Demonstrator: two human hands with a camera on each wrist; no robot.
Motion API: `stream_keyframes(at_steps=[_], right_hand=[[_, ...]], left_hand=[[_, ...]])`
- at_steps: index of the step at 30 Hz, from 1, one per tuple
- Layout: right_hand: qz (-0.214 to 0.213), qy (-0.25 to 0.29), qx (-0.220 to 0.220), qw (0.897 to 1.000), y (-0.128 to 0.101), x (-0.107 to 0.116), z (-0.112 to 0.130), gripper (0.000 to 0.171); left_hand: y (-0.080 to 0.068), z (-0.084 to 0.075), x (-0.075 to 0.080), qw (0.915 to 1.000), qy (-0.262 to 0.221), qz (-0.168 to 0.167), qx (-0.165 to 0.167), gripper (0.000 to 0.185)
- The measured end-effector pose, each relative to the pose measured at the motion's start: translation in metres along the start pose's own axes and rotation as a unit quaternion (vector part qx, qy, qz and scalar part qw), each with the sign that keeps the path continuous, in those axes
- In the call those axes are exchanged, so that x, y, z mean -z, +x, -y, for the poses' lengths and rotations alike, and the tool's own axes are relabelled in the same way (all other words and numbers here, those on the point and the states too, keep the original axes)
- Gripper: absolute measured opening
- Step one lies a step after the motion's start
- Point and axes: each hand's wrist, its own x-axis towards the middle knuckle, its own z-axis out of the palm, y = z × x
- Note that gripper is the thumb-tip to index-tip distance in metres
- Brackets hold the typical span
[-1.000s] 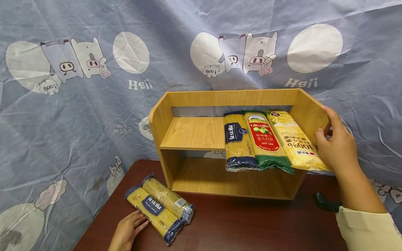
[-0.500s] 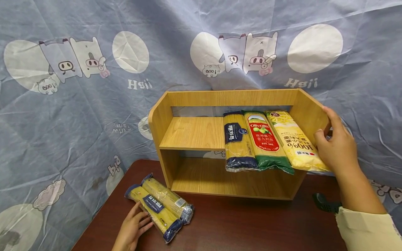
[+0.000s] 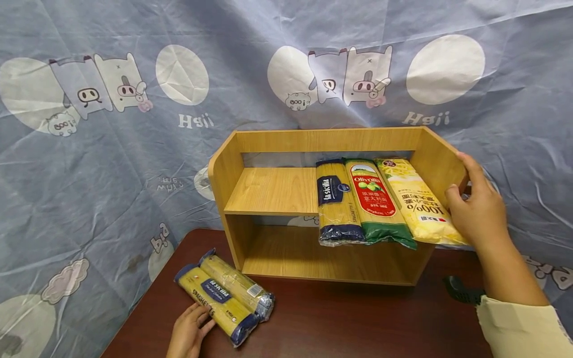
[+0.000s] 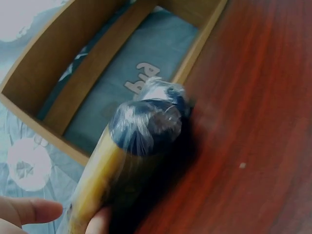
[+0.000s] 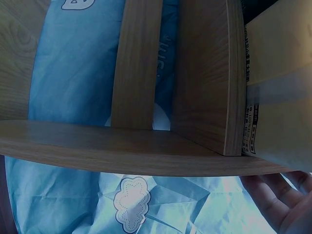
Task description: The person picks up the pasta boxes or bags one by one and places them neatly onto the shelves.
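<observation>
Blue cloth (image 3: 250, 30) backs reddish table (image 3: 340, 320); relaxed left hand (image 3: 189, 332) touches spaghetti (image 3: 218, 304), right hand (image 3: 481, 211) grips shelf (image 3: 273, 189).

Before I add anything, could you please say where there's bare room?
Bare: the shelf at upper left, between its left wall and the shelved spaghetti pack; its visible lower level; and the table in front, between the loose packs and the black object. Crowded: the upper right, three packs wide; the right wall, gripped by the right hand; and by the left hand.
</observation>
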Motion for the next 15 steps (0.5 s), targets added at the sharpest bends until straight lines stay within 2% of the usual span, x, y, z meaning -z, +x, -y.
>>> stream_keyframes(at_steps=[5,9,15], right_hand=[[0.002,0.003,0.002,1.0,0.0001,-0.0003,0.0007,0.068],[0.004,0.002,-0.001,1.0,0.0004,-0.0002,0.0007,0.068],[0.005,0.003,-0.006,1.0,0.0001,0.0002,0.0006,0.068]], left_hand=[[0.0003,0.0016,0.002,0.9997,0.008,0.018,-0.015,0.07],[0.0003,0.0011,0.0025,0.9993,-0.001,0.036,-0.009,0.076],[-0.002,-0.0006,0.0017,0.9988,-0.018,0.045,0.006,0.083]])
